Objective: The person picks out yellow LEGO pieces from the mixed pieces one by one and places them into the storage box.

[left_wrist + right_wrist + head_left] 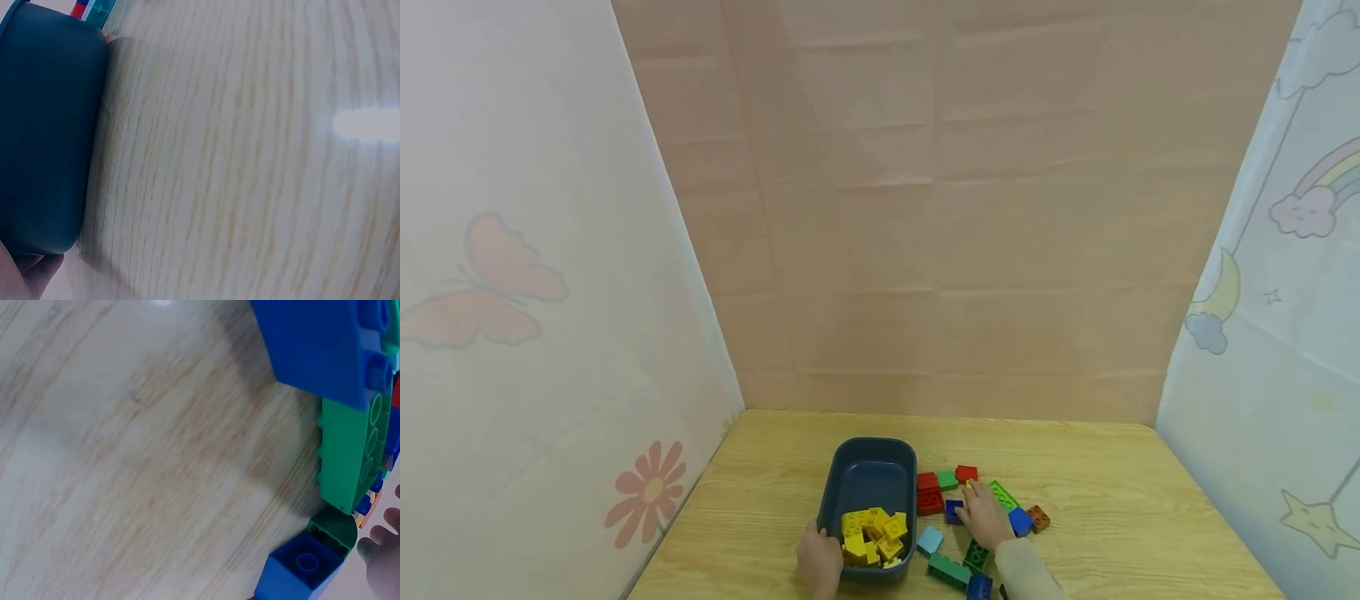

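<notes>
A dark blue tub (pixel 871 467) stands on the table with several yellow bricks (pixel 872 535) heaped in its near half. At its near left side, my left hand (pixel 820 560) grips the rim; the left wrist view shows fingers (pixel 44 275) against a lower corner of the tub (pixel 50 125). My right hand (pixel 987 515) reaches over loose bricks, its fingers stretched and spread. A small yellow brick (pixel 969 484) shows at its fingertips, partly hidden by them. Close to its thumb lies a dark blue brick (pixel 953 512). In the right wrist view, the fingers (pixel 381 550) appear at the right edge.
Around the right hand lie red bricks (pixel 929 501), a light green brick (pixel 1002 495), a blue brick (pixel 1020 522), an orange-brown brick (pixel 1038 517), a light blue brick (pixel 929 541) and a long green brick (pixel 950 572). Fabric walls (pixel 925 250) enclose the wooden table (pixel 1120 517).
</notes>
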Available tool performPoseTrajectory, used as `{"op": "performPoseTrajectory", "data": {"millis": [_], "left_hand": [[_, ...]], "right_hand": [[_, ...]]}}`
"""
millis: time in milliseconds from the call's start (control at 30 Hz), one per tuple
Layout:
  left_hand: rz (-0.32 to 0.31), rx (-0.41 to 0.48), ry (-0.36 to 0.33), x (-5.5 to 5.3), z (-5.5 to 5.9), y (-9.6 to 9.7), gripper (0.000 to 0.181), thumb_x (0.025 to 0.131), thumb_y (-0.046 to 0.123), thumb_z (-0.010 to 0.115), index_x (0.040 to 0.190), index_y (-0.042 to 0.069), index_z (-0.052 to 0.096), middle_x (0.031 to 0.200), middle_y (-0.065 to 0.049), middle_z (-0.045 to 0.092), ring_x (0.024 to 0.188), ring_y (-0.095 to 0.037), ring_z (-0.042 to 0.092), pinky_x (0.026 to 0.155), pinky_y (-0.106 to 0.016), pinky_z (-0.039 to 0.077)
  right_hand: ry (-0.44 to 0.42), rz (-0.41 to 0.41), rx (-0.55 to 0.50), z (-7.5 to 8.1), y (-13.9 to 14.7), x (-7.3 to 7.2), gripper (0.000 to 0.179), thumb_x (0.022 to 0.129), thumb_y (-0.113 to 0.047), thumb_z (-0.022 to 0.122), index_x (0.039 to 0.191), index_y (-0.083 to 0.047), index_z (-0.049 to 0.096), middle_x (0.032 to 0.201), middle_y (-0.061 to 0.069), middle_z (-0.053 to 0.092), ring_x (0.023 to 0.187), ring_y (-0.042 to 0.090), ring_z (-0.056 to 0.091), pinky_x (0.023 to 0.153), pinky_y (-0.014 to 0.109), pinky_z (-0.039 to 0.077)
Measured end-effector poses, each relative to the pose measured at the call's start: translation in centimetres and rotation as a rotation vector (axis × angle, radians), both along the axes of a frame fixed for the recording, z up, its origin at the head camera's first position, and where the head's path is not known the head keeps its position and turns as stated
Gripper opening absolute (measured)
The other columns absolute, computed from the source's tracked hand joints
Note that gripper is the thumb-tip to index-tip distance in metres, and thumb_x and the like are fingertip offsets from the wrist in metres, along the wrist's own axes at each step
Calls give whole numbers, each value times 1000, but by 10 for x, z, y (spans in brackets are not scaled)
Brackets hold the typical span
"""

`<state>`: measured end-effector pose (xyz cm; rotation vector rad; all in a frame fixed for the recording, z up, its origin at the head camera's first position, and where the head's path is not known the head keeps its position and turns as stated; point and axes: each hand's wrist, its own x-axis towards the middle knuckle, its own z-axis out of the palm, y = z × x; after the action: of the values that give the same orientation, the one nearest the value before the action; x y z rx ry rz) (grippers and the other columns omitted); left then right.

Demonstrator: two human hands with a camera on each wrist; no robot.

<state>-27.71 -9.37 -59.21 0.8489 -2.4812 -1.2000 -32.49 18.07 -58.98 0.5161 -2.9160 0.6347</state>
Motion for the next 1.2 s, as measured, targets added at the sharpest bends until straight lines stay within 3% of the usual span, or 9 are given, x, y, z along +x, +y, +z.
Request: {"op": "performPoseTrajectory", "data": {"millis": [333,733,1033,1200], "left_hand": [[-1,0,49,-1,-1,1,22,80,-8,51,101,-11,58,88,-25,61,79,-40,59,64,-50,47],[-3,4,41,1,1,2,24,80,-7,50,103,-11,57,89,-26,61,80,-41,58,67,-50,46],[1,-4,51,5,6,2,23,81,-8,49,102,-11,56,88,-26,61,80,-41,58,66,-50,46],[4,5,17,5,9,2,24,81,-7,49,104,-10,57,92,-26,61,84,-40,58,68,-50,46]], "right_hand": [[-136,34,21,-6,5,-5,52,86,-24,58,122,12,45,125,35,38,115,49,35,93,56,28],[-172,32,17,-12,8,-9,59,84,-31,59,124,10,43,128,35,35,116,53,30,91,61,25],[-180,34,33,-8,9,-8,68,78,-34,65,126,8,42,131,33,33,118,52,28,90,64,23],[-179,29,42,-7,10,-6,73,75,-36,69,126,8,42,130,33,34,118,52,27,90,64,23]]}}
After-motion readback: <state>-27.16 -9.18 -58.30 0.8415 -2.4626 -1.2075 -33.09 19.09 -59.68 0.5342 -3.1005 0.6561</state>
